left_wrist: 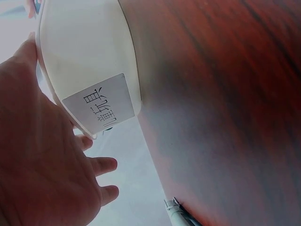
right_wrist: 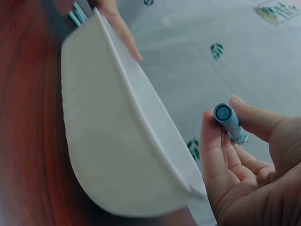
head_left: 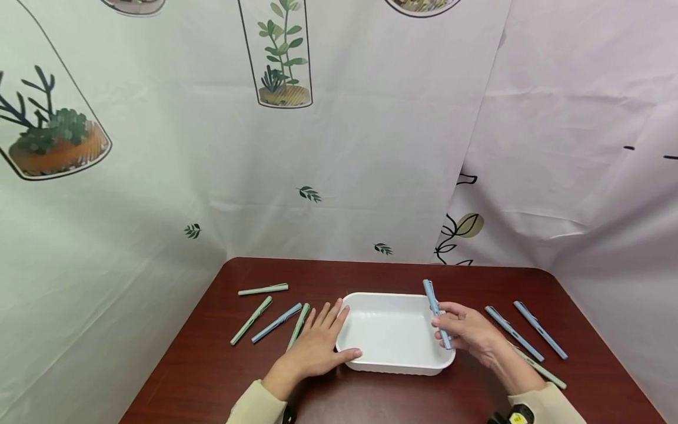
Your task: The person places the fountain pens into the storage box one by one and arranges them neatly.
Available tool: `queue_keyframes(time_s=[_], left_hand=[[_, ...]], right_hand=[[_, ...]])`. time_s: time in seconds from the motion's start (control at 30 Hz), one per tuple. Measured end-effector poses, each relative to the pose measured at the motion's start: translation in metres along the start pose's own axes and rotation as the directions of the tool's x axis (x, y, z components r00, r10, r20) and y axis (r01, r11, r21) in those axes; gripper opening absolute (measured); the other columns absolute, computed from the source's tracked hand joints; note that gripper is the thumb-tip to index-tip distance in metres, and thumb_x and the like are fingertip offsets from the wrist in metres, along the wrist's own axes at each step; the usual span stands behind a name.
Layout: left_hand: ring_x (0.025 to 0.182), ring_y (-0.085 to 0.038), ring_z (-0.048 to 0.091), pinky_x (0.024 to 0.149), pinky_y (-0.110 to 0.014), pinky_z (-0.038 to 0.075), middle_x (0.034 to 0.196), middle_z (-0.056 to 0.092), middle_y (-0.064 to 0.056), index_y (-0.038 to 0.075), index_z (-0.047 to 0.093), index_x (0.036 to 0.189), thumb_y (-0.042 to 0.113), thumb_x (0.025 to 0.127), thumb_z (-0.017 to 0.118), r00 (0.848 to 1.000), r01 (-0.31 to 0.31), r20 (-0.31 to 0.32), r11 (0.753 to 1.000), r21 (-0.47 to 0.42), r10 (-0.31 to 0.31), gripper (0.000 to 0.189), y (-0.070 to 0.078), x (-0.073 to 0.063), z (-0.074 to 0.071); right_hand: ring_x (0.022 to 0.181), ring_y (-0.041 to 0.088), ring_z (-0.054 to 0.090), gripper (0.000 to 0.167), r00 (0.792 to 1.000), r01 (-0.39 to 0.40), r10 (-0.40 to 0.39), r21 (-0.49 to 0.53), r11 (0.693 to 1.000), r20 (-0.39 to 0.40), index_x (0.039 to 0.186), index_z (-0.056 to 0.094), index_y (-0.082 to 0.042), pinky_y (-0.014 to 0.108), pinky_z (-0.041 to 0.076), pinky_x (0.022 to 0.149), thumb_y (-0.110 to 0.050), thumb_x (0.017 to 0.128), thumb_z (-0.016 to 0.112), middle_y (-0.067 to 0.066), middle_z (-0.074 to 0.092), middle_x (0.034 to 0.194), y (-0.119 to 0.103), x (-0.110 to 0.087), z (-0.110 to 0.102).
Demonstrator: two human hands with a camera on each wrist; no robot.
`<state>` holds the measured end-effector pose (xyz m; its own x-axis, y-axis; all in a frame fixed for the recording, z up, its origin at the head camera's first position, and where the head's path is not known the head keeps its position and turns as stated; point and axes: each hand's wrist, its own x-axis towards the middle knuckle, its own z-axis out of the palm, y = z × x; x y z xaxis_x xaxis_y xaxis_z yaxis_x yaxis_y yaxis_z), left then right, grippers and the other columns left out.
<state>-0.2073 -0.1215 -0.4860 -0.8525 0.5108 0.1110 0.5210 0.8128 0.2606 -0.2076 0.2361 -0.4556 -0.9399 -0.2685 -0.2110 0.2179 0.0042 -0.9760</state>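
Note:
In the head view a white rectangular dish [head_left: 394, 330] stands on the table with nothing inside it. My left hand [head_left: 318, 344] rests on its left rim, fingers spread and straight, thumb along the near corner. My right hand [head_left: 468, 331] pinches a blue pen [head_left: 437, 315] between thumb and fingers above the dish's right rim. The right wrist view shows the end of that blue pen [right_wrist: 225, 114] between thumb and forefinger, beside the outer wall of the dish [right_wrist: 108, 117]. A printed label [left_wrist: 103, 104] is stuck on the dish's side in the left wrist view.
Left of the dish lie green pens [head_left: 251, 321] and a blue pen [head_left: 276, 323], one green pen [head_left: 298, 325] close to my left hand. On the right lie two blue pens [head_left: 540, 330] and a green pen [head_left: 540, 368] partly behind my forearm. A printed cloth [head_left: 339, 147] hangs behind the table.

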Motion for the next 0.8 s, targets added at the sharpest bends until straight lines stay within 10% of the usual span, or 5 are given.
queue_keyframes(time_s=[0.4, 0.8], left_hand=[[0.152, -0.04, 0.024, 0.119, -0.064, 0.017, 0.168, 0.019, -0.013, 0.011, 0.028, 0.161, 0.076, 0.093, 0.046, 1.0, 0.001, 0.0, 1.0, 0.0, -0.001, 0.096, -0.002, 0.001, 0.002], [0.151, -0.041, 0.027, 0.119, -0.064, 0.018, 0.168, 0.02, -0.014, 0.01, 0.03, 0.16, 0.074, 0.092, 0.049, 1.0, 0.007, 0.003, 1.0, -0.007, -0.007, 0.095, -0.001, 0.001, 0.001]], right_hand=[[0.089, 0.015, 0.071, 0.069, 0.971, -0.035, -0.004, 0.161, 0.986, 0.239, 0.148, 0.025, 0.012, 0.031, 0.059, 0.082, -0.003, 0.096, 0.067, 0.004, 0.065, 0.101, 0.005, 0.005, 0.026], [0.092, 0.018, 0.067, 0.074, 0.982, -0.052, 0.039, 0.064, 0.997, 0.185, 0.154, 0.031, 0.004, 0.038, 0.06, 0.079, -0.007, 0.093, 0.072, 0.003, 0.062, 0.098, 0.011, 0.016, 0.05]])
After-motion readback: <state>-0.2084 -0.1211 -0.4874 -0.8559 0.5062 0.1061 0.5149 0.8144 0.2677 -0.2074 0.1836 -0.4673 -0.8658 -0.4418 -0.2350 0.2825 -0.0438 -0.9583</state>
